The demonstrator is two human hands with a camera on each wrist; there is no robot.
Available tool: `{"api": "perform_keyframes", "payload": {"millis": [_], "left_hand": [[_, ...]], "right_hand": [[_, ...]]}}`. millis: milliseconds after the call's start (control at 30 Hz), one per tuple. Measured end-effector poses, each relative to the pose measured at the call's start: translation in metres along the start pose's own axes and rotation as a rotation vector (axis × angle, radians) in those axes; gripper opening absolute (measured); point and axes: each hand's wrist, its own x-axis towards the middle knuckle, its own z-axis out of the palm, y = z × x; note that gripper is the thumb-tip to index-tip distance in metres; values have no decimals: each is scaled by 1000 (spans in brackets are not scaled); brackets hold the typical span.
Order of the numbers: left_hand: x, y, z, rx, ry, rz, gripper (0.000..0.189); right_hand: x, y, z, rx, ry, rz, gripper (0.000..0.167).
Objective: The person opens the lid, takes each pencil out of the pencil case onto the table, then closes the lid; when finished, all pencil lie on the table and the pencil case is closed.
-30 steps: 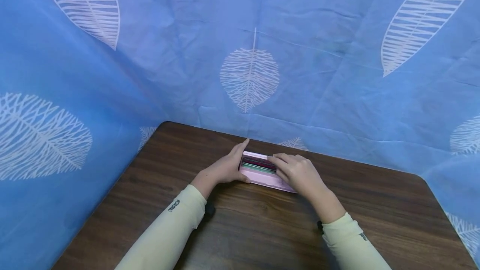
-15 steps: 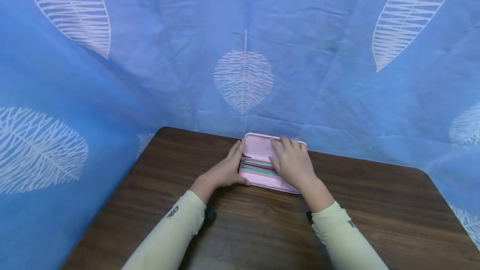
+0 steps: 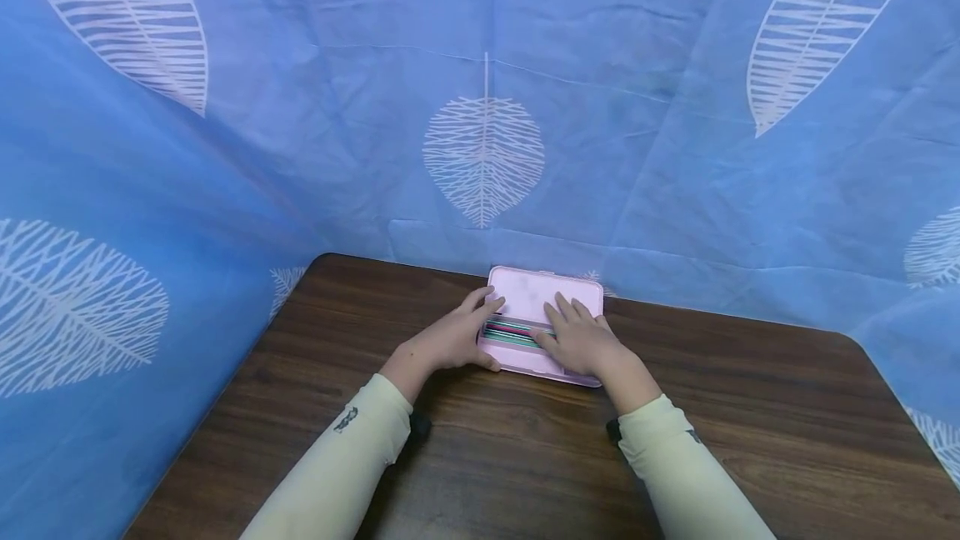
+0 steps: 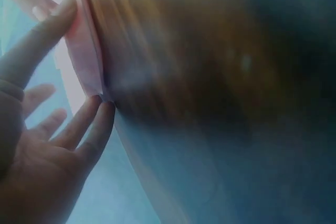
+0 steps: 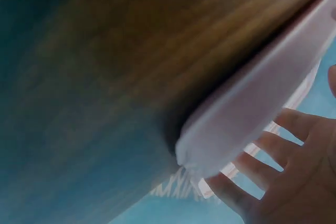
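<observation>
A pink pencil case lies at the far edge of the table with its lid swung back. Several thin pencils or pens, green, red and dark, lie side by side in its back compartment. My left hand grips the case's left end, thumb on the front wall and fingers at the end and back; the left wrist view shows this thumb on the pink wall. My right hand reaches over the right part with fingers spread, fingertips over the lid and thumb by the pencils. It hides the case's right end.
The brown wooden table extends to both sides and towards me. Right behind its far edge hangs a blue cloth with white leaf prints, close to the raised lid.
The lid has swung from nearly upright to leaning back. My right hand has let go of its edge and lowered over the case. My left hand has stayed at the left end.
</observation>
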Motion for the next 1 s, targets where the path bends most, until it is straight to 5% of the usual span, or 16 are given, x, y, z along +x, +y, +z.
{"api": "perform_keyframes", "payload": {"millis": [400, 700, 1000], "left_hand": [[11, 5, -16, 236, -77, -89, 113], [12, 9, -19, 237, -108, -140, 111], [13, 10, -20, 201, -121, -177, 110]], "right_hand": [[8, 3, 3, 45, -55, 22, 78], [7, 3, 2, 52, -47, 36, 81], [1, 6, -5, 16, 54, 13, 73]]}}
